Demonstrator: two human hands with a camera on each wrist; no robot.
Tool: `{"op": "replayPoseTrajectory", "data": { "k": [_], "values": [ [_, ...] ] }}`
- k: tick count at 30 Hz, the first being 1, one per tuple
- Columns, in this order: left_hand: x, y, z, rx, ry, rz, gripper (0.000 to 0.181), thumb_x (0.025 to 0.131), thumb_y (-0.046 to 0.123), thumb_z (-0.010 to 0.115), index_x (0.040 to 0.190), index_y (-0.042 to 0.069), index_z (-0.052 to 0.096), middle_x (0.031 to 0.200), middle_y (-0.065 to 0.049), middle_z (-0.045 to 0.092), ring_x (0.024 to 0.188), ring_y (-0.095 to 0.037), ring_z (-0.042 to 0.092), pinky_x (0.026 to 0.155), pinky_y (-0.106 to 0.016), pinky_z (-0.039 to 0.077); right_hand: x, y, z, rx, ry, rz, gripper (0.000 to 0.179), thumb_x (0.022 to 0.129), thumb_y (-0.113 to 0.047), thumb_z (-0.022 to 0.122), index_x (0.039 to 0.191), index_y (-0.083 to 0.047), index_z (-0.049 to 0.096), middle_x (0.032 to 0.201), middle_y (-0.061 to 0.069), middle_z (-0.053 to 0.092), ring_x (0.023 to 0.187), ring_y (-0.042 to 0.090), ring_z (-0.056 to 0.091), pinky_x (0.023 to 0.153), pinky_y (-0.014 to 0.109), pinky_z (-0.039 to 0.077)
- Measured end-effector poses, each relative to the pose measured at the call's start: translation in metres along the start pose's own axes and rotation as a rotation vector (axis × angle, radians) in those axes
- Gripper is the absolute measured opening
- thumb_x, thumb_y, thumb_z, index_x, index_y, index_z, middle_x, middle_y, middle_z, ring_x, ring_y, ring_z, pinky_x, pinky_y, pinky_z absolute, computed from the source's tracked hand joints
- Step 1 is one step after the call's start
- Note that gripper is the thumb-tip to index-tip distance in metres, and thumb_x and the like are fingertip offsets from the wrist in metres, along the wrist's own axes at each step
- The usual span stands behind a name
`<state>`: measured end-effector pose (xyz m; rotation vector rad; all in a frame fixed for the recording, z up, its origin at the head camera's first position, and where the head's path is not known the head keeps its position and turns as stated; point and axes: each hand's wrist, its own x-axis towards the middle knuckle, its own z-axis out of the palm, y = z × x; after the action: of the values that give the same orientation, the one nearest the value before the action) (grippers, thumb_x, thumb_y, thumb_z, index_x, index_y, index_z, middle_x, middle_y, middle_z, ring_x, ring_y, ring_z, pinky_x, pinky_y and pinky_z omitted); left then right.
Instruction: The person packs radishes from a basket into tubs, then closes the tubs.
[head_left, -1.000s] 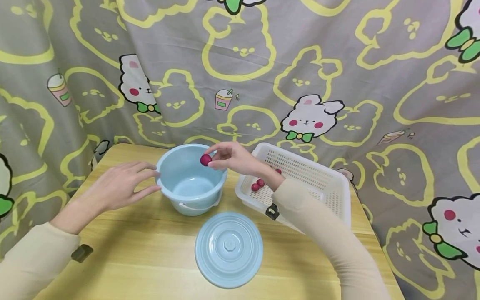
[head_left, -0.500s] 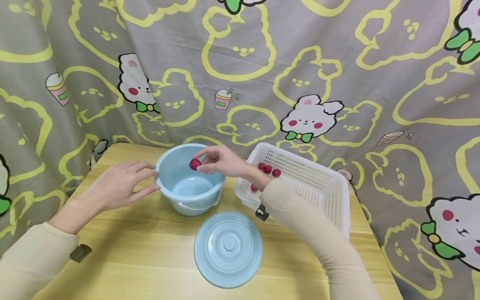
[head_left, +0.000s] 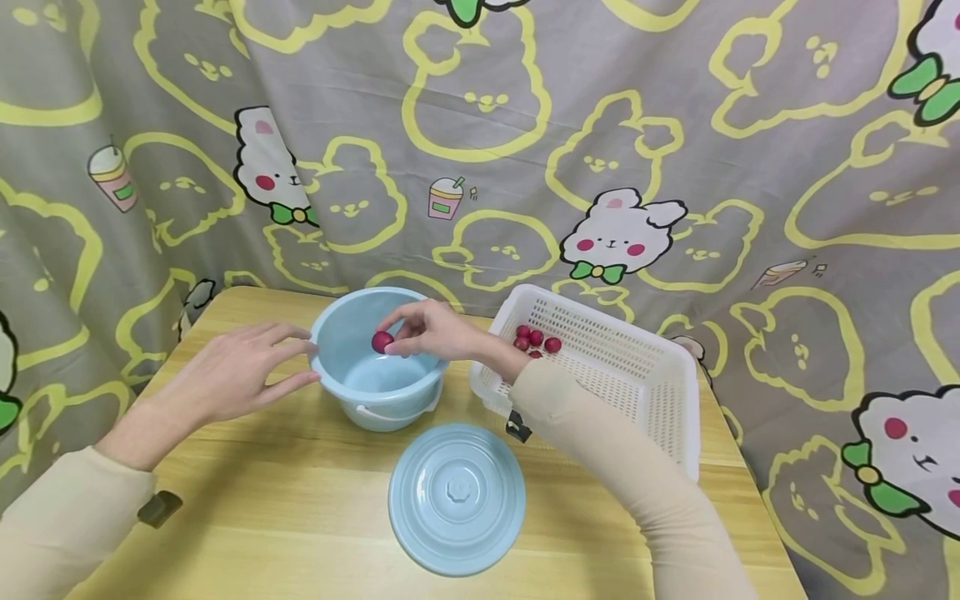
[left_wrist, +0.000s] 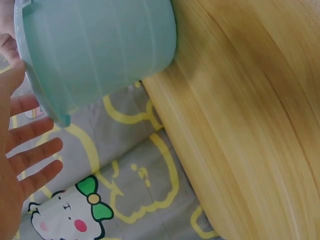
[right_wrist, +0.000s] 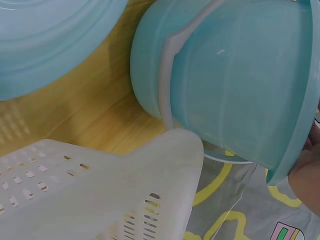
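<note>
Head view | right hand (head_left: 435,331) pinches a red ball (head_left: 382,342) over the open blue bucket (head_left: 377,379) | left hand (head_left: 238,371) has spread fingers right by it | ball might bounce out if dropped hard; bucket might tip if bumped

The person wears a garment with long sleeves in light cream. Behind the left hand (head_left: 236,371), the left sleeve (head_left: 67,508) finishes in a plain, rather wide cuff at the wrist. Beside this cuff there is a small dark block, angular in its shape (head_left: 160,508). Behind the right hand (head_left: 438,332), the right sleeve (head_left: 615,462) has the same cream colour, and farther from the hand its cloth makes fine wrinkles. Near its cuff sits a small black piece (head_left: 517,427), its details too small to tell.
</note>
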<state>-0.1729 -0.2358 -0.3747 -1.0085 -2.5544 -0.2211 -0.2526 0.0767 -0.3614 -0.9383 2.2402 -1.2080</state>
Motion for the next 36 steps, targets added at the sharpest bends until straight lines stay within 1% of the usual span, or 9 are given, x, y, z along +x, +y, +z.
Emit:
{"op": "replayPoseTrajectory", "data": {
  "k": [3,7,10,15,21,24,27,31,36],
  "values": [
    [0.000,0.000,0.000,0.002,-0.002,-0.004,0.037,0.091,0.044,0.080,0.116,0.016,0.077,0.119,-0.011,0.076,0.104,-0.036,0.076,0.082,-0.058,0.063,0.000,-0.001,0.001,-0.014,-0.001,0.015,0.031,0.097,-0.014,0.077,0.127,-0.008,0.073,0.099,0.016,0.080,0.080,0.006,0.072,0.073,0.019,0.054],
    [0.000,0.001,0.000,0.004,-0.002,-0.007,0.036,0.090,0.042,0.082,0.116,0.016,0.077,0.119,-0.011,0.076,0.104,-0.036,0.076,0.082,-0.058,0.063,0.001,-0.002,0.000,-0.011,-0.008,0.024,0.031,0.097,-0.014,0.077,0.127,-0.007,0.073,0.097,0.012,0.081,0.082,0.008,0.073,0.073,0.019,0.054],
    [-0.001,0.000,0.000,0.006,-0.003,-0.009,0.037,0.089,0.040,0.083,0.116,0.016,0.076,0.119,-0.011,0.076,0.104,-0.036,0.076,0.081,-0.058,0.063,0.001,-0.001,-0.001,0.016,-0.009,0.012,0.032,0.098,-0.011,0.075,0.129,-0.003,0.071,0.099,0.018,0.080,0.086,0.017,0.075,0.075,0.021,0.057],
    [0.000,0.001,0.001,0.003,-0.008,-0.013,0.038,0.087,0.037,0.085,0.116,0.015,0.076,0.119,-0.012,0.076,0.104,-0.036,0.075,0.082,-0.058,0.063,-0.004,-0.001,-0.004,0.078,0.010,0.005,0.031,0.099,-0.008,0.072,0.130,0.000,0.070,0.106,0.023,0.078,0.096,0.038,0.076,0.085,0.039,0.064],
    [-0.001,-0.001,0.003,0.000,0.010,-0.003,0.038,0.086,0.037,0.085,0.114,0.014,0.076,0.117,-0.012,0.076,0.103,-0.036,0.075,0.081,-0.057,0.064,-0.017,-0.006,-0.010,0.101,0.071,0.025,0.031,0.099,-0.012,0.074,0.129,-0.004,0.072,0.108,0.016,0.078,0.098,0.031,0.078,0.088,0.035,0.065],
    [-0.001,-0.001,0.003,0.001,0.012,-0.002,0.037,0.085,0.037,0.086,0.113,0.014,0.076,0.116,-0.012,0.076,0.103,-0.036,0.075,0.081,-0.057,0.064,-0.024,-0.005,-0.015,0.123,0.096,0.013,0.030,0.100,-0.012,0.073,0.129,-0.005,0.072,0.106,0.015,0.077,0.101,0.039,0.077,0.091,0.041,0.066],
    [0.000,-0.001,0.003,0.001,0.009,-0.003,0.037,0.086,0.037,0.085,0.113,0.014,0.076,0.116,-0.012,0.076,0.103,-0.036,0.075,0.080,-0.057,0.064,-0.032,-0.003,-0.020,0.131,0.124,0.005,0.030,0.100,-0.014,0.073,0.129,-0.006,0.072,0.106,0.014,0.076,0.102,0.041,0.077,0.092,0.040,0.065],
    [0.000,-0.002,0.003,0.005,0.006,-0.004,0.036,0.086,0.038,0.085,0.113,0.014,0.076,0.116,-0.012,0.076,0.104,-0.036,0.075,0.081,-0.057,0.064,-0.041,0.000,-0.027,0.146,0.168,-0.003,0.030,0.101,-0.013,0.071,0.129,-0.004,0.071,0.110,0.021,0.075,0.098,0.037,0.078,0.089,0.038,0.066],
    [-0.001,-0.001,0.003,0.004,0.010,0.000,0.037,0.086,0.038,0.085,0.113,0.014,0.076,0.116,-0.012,0.076,0.104,-0.035,0.075,0.081,-0.057,0.064,-0.052,0.003,-0.034,0.166,0.220,-0.006,0.032,0.101,-0.010,0.071,0.129,0.003,0.069,0.111,0.022,0.075,0.091,0.023,0.079,0.091,0.046,0.066]
  ]
}}
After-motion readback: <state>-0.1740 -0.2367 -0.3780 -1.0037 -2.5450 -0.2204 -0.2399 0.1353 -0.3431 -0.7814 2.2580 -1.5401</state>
